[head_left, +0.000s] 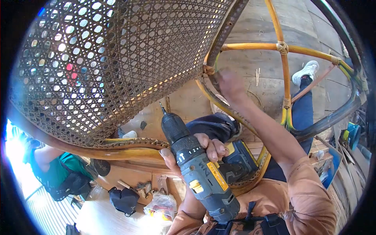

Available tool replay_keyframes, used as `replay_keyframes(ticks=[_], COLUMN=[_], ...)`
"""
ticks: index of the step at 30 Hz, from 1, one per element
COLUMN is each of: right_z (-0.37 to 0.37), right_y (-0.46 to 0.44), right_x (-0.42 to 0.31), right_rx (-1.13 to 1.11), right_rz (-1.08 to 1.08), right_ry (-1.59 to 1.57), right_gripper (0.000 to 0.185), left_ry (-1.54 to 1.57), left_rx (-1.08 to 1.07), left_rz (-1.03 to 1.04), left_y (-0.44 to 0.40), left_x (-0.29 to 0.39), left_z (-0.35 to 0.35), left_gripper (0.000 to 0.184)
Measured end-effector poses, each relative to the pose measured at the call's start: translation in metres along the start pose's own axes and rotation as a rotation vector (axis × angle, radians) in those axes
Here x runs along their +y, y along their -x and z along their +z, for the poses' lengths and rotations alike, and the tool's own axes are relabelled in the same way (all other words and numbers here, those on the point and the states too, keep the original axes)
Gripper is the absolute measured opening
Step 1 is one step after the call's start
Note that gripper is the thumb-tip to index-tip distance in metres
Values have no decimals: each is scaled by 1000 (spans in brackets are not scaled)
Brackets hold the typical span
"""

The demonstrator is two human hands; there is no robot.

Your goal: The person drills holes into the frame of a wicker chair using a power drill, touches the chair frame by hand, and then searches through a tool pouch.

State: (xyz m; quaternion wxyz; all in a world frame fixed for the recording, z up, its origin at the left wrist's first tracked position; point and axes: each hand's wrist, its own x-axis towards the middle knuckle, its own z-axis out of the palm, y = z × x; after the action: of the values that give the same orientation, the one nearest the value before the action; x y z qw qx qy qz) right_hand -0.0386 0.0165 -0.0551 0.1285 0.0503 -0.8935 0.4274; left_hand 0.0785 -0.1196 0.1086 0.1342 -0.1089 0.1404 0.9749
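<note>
A rattan chair frame [266, 46] with a woven cane panel [156, 43] fills the upper view. My left hand [192, 150], low in the middle, is wrapped round a black and yellow cordless drill [207, 182]. The drill's bit points up and left, just below the edge of the cane panel. Beyond it, my right hand [231, 84] is closed beside the dark pole, close to the bound joint [208, 69] at the panel's corner. Whatever its fingers hold, if anything, is hidden and blurred.
At the lower left a person in a green top [66, 172] is partly visible. A black bag [123, 200] and a plastic bag [162, 206] lie nearby. A white shoe [307, 72] rests on the floor at right. Cane scraps [257, 76] lie on the boards.
</note>
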Motion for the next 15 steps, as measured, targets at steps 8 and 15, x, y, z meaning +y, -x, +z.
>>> replay_keyframes(ticks=[8,15], right_z=[0,9], right_y=[-6,-10], right_x=[-36,-7], right_rx=[-192,11], right_rz=[103,521], right_ry=[143,-62], right_gripper=[20,24], left_ry=[95,70], left_rx=[-99,-208], left_rz=[-37,-89], left_y=[-3,-1], left_x=[3,7], left_z=[-9,-21], left_gripper=[89,88])
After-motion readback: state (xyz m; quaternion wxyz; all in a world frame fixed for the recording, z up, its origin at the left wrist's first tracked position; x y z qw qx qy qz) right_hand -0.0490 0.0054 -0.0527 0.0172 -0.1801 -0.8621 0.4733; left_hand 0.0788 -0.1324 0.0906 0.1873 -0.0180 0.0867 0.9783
